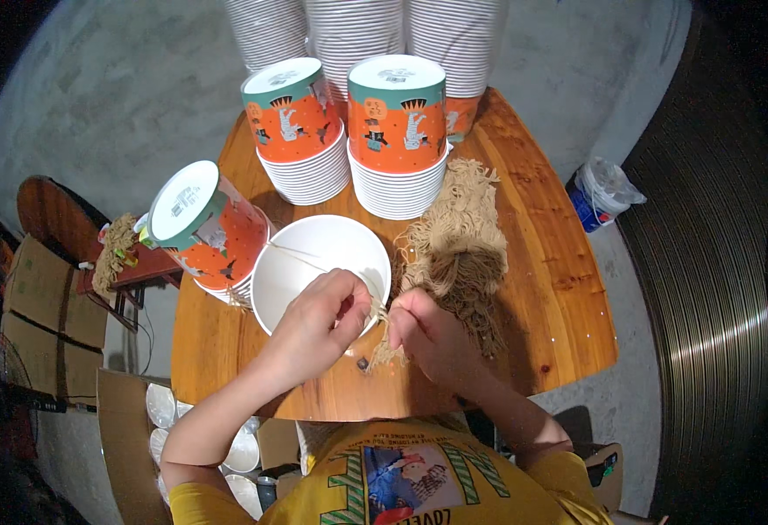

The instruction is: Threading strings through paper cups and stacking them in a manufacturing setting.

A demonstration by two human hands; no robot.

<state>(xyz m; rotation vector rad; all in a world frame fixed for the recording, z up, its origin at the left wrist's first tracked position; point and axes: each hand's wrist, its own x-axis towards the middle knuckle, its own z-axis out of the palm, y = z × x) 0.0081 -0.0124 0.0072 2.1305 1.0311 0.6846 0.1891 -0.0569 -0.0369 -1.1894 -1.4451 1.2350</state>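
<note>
A white paper bucket stands open side up on the round wooden table. My left hand rests on its near rim and pinches a thin tan string that runs across the bucket's mouth. My right hand is closed on the other end of the string, just right of the bucket, by a small tuft of strings. A pile of tan string bundles lies on the table right of the bucket, behind my right hand.
Stacks of upturned orange-and-teal paper buckets stand at the left, back left and back centre, with taller white stacks behind. A small stool with strings is left of the table. Cardboard boxes and a blue bag sit on the floor.
</note>
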